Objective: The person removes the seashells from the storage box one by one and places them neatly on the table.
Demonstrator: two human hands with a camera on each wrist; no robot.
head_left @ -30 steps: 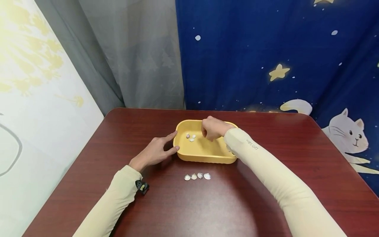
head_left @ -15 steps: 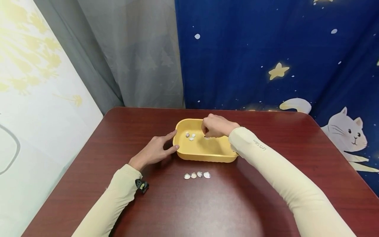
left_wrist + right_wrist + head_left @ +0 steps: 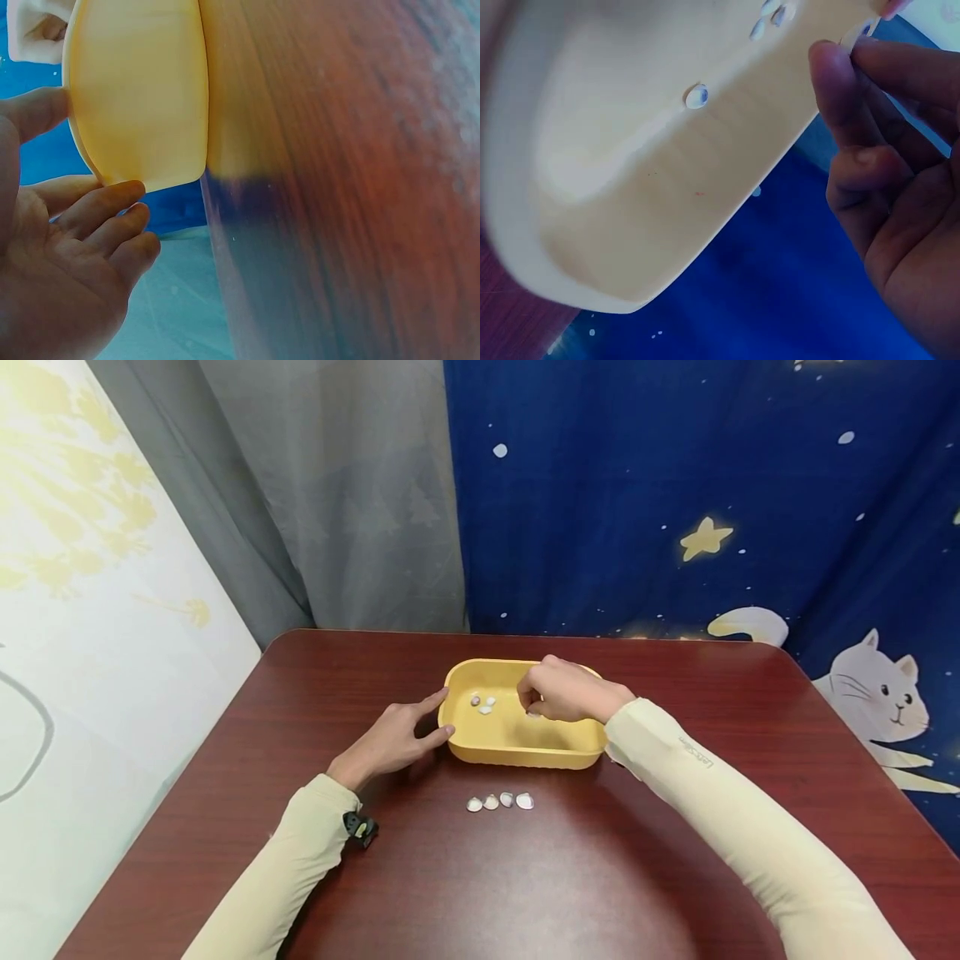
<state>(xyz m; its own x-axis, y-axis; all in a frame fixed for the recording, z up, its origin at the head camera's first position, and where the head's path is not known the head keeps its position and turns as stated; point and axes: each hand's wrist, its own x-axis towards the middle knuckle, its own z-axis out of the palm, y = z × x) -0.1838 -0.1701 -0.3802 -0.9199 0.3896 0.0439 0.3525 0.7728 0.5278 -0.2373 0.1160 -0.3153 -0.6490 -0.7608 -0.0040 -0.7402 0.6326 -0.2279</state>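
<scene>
In the head view my left hand (image 3: pixel 393 739) touches the left end of a yellow plastic tub (image 3: pixel 525 757), fingers and thumb spread along its rim. My right hand (image 3: pixel 566 691) is over the tub's right half, pinching a small pale seashell (image 3: pixel 853 35) between thumb and index fingertip. A few white and purplish shells (image 3: pixel 485 710) lie on the tub's floor at the left. The right wrist view shows one shell (image 3: pixel 697 96) by itself, apart from a small cluster of shells (image 3: pixel 778 15). On the table before the tub, several shells (image 3: pixel 507 800) form a short row.
The tub stands toward the far side of a dark red wooden table (image 3: pixel 480 877). Behind the table hang a grey curtain (image 3: pixel 360 510) and a blue star-patterned curtain (image 3: pixel 585 502). At the left is a white patterned panel (image 3: pixel 90 652).
My right hand has shifted right and toward me within the tub, a shell now showing at its fingertips. The left hand stays at the tub's left end.
</scene>
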